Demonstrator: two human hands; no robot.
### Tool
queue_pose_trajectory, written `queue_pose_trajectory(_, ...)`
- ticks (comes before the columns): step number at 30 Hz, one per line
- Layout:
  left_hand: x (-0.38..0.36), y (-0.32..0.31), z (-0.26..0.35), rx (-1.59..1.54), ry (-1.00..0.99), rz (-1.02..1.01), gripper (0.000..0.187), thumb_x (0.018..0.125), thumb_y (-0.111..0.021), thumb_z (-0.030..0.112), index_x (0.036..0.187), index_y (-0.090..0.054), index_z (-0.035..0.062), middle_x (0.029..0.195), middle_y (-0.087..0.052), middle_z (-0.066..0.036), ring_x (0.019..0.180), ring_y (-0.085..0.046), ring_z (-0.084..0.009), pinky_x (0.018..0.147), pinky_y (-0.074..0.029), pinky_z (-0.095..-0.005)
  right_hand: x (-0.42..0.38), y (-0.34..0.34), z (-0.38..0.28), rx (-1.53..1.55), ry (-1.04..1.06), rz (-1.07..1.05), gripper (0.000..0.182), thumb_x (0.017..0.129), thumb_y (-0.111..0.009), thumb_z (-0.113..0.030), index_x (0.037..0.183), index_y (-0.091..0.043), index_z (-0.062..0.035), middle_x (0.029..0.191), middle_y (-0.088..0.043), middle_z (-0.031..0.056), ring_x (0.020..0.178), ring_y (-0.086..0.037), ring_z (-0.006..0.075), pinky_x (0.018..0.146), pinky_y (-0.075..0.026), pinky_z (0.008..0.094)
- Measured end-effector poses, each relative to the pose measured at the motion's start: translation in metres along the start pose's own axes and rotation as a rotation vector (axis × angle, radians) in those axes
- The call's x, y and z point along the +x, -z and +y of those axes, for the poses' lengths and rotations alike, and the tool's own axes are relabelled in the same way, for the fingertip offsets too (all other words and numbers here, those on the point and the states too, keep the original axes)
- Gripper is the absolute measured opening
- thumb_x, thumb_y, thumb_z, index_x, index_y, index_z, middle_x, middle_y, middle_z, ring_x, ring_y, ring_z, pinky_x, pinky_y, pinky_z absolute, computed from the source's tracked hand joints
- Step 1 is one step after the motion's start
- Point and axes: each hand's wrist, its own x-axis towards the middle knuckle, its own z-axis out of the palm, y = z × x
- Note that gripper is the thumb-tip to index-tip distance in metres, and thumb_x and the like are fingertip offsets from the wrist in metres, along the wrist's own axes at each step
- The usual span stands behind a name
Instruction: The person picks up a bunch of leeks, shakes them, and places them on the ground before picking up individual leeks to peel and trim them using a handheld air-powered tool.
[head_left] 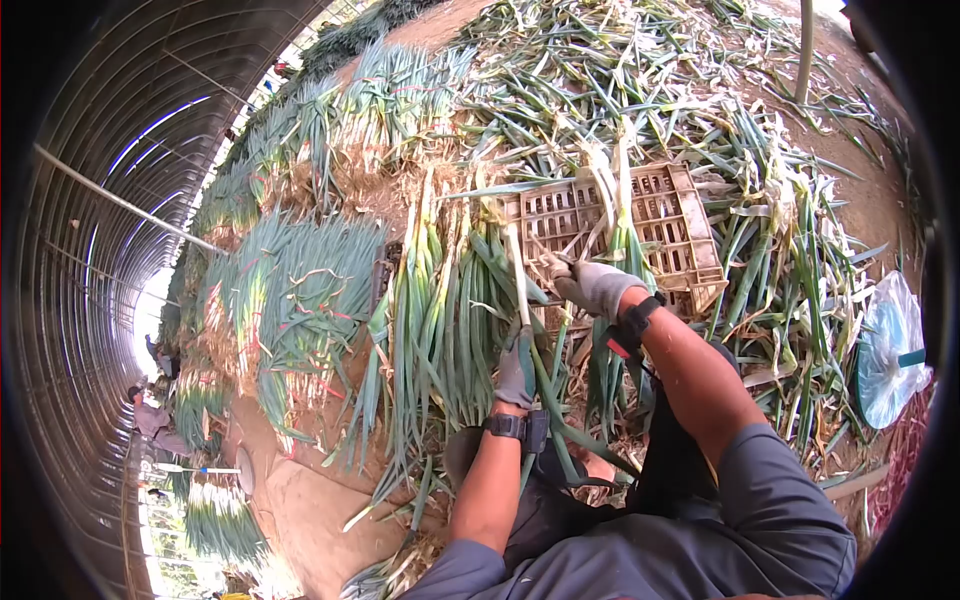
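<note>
Both my hands wear grey gloves. My left hand point(516, 368) is closed round a green onion point(520, 280), whose pale stalk points up and whose green leaves hang down past my wrist. To its right, my right hand point(590, 286) is closed in front of the crate, its fingers on dry, pale leaf strips. A brown plastic crate point(672, 225) lies beyond my hands with more onion stalks across it. Peeled onions point(440, 310) lie side by side just left of my left hand.
Tied onion bundles point(310, 270) stand in rows at the left. Loose leaves point(760, 240) cover the ground at the right and beyond the crate. A plastic bag point(890, 350) lies far right. Another person point(155, 418) is at the far left, and a metal pole point(805, 50) rises at top right.
</note>
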Motion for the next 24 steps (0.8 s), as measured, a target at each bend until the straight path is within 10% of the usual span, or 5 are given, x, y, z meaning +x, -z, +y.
queue_pose_trajectory(6,-0.012,-0.02,-0.009,0.024,0.129,0.021,0.038,0.106,-0.062,0.026,0.142,-0.06,0.0139,0.078,-0.061,0.002,0.06,-0.058,-0.0103,0.053,-0.049,-0.0253,-0.029,0.024,-0.016,0.124,-0.049,-0.101,0.057,0.101,-0.044,-0.05,0.117,-0.066,-0.0005,0.082,-0.07,0.0194,0.072,-0.07,0.0327,0.072,-0.055,0.0446)
queue_pose_trajectory(9,-0.014,-0.032,-0.017,0.057,0.089,0.045,0.026,0.106,-0.058,0.033,0.117,-0.065,0.0105,0.083,-0.065,-0.002,0.063,-0.063,-0.0144,0.055,-0.052,-0.0279,-0.013,0.018,0.008,-0.029,-0.063,-0.034,0.061,0.099,-0.05,-0.054,0.111,-0.067,0.0032,0.086,-0.071,0.0159,0.075,-0.069,0.0269,0.069,-0.055,0.0399)
queue_pose_trajectory(16,-0.011,-0.048,0.019,0.196,-0.114,0.024,0.059,0.104,-0.063,0.011,0.16,-0.043,0.012,0.122,-0.069,0.002,0.087,-0.06,-0.0047,0.071,-0.052,-0.0232,-0.042,0.052,0.008,0.348,-0.122,0.076,0.064,0.1,-0.05,-0.06,0.119,-0.067,-0.0013,0.082,-0.069,0.0088,0.069,-0.065,0.0204,0.061,-0.053,0.0375)
queue_pose_trajectory(19,0.019,-0.081,0.053,0.221,-0.141,-0.016,0.062,0.103,-0.065,0.014,0.159,-0.041,0.0048,0.136,-0.064,-0.005,0.112,-0.059,-0.0101,0.095,-0.05,-0.0265,-0.059,0.073,0.011,0.591,-0.237,0.179,0.056,0.104,-0.051,-0.059,0.111,-0.062,-0.0048,0.072,-0.052,-0.0006,0.052,-0.047,0.0111,0.046,-0.038,0.0308)
queue_pose_trajectory(24,0.105,-0.156,0.055,0.611,-0.398,-0.095,0.061,0.103,-0.061,0.028,0.157,-0.043,0.008,0.128,-0.07,-0.019,0.109,-0.069,-0.0279,0.094,-0.054,-0.0374,-0.079,0.095,0.036,0.738,-0.245,0.341,0.05,0.104,-0.052,-0.056,0.116,-0.063,-0.0083,0.078,-0.056,0.0003,0.057,-0.051,0.0114,0.05,-0.042,0.0291)
